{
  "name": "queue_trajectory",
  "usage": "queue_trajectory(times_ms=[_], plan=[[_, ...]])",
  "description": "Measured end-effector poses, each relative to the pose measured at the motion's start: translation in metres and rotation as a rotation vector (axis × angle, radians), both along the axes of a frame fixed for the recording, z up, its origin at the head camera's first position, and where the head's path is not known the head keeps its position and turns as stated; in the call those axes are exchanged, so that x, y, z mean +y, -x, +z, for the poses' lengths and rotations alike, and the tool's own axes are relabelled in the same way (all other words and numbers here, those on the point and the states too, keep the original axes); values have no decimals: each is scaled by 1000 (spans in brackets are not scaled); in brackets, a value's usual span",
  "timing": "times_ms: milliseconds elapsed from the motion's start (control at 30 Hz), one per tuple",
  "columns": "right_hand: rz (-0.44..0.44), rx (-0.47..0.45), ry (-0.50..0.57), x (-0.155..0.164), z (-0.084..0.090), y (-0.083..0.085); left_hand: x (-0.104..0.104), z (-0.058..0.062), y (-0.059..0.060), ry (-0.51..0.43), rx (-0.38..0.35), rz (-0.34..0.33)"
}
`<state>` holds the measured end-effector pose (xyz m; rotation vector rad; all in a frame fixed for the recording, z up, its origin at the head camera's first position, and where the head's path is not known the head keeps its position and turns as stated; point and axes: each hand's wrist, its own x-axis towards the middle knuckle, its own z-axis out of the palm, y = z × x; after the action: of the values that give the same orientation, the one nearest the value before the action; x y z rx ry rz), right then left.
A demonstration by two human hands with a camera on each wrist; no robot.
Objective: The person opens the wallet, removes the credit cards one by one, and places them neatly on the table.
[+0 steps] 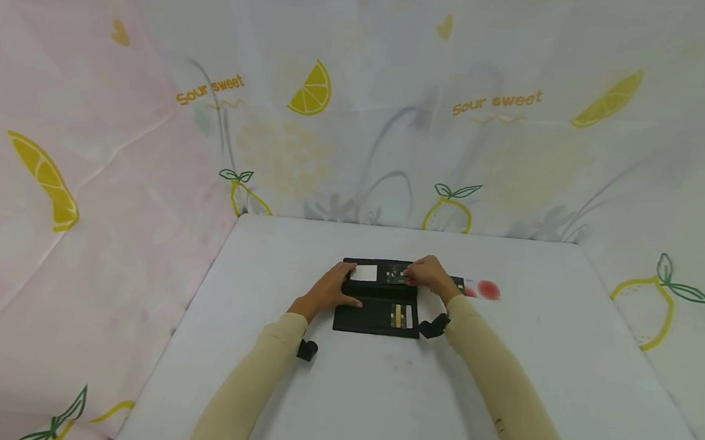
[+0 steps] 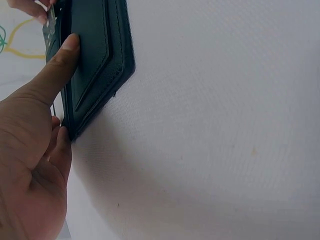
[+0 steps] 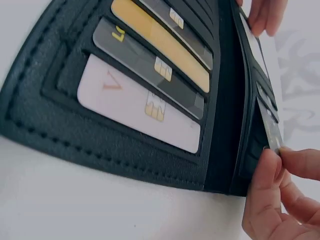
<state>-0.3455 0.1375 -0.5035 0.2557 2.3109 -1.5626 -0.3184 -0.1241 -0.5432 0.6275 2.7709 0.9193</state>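
A: Where's the wallet (image 1: 379, 297) sitting?

B: Spread open flat on the white counter (image 1: 360, 390), near its middle. The left hand (image 1: 330, 290) lies on the wallet's left end, thumb pressing on the leather and fingers round the far edge, so it is holding the wallet down. In the left wrist view the thumb is straight along the cover.

A: And the right hand (image 1: 428, 274)?

B: It's at the upper half of the wallet. In the right wrist view its fingertips (image 3: 267, 165) are pinched together on a dark card (image 3: 270, 131) that stands in a slot there. Whether the card is partly out of the slot, I can't tell.

A: What else is in the wallet?

B: Three cards in the lower half's slots: a white card (image 3: 135, 107), a grey card (image 3: 150, 65) above it and a yellow card (image 3: 160, 37) above that. There's a white patch (image 1: 364, 272) on the upper half, too. A red and white slip (image 1: 482, 289) lies on the counter just beyond the wallet's right end.

A: What could go wrong?

B: As I see it, the pinch is narrow, on the card's edge, so the card could slip out of the fingertips. If the left hand eases off, the whole wallet may drag or fold up with the pull. A tight slot could also bend the card.
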Motion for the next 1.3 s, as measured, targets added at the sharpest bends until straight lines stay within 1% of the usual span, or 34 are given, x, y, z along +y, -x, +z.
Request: queue_trajectory(times_ms=[133, 333, 500, 667, 833, 900, 1033, 1100, 1167, 1300], plan=[[-4, -30, 32, 1, -1, 0, -1, -3, 1, 9, -4, 0], [-15, -29, 17, 2, -4, -1, -1, -7, 2, 17, 4, -5], [-19, -25, 27, 4, -3, -1, 1, -5, 1, 6, -9, 5], [-58, -38, 56, 6, -5, -1, 2, -3, 1, 12, -11, 3], [-67, -11, 84, 9, -8, -4, 3, -4, 2, 6, -7, 4], [-54, 0, 76, 14, -9, -6, 4, -5, 2, 7, -7, 0], [-39, -2, 2, 33, -8, -8, 5, -5, 1, 12, 1, -9], [-42, -5, -22, 43, -5, -10, 5, -3, 0, -1, 2, -3], [-46, -4, -8, 53, -2, -12, 4, -1, -1, -15, -4, 5], [-56, -4, 67, 67, 5, -18, 2, 2, -1, -24, -6, 22]])
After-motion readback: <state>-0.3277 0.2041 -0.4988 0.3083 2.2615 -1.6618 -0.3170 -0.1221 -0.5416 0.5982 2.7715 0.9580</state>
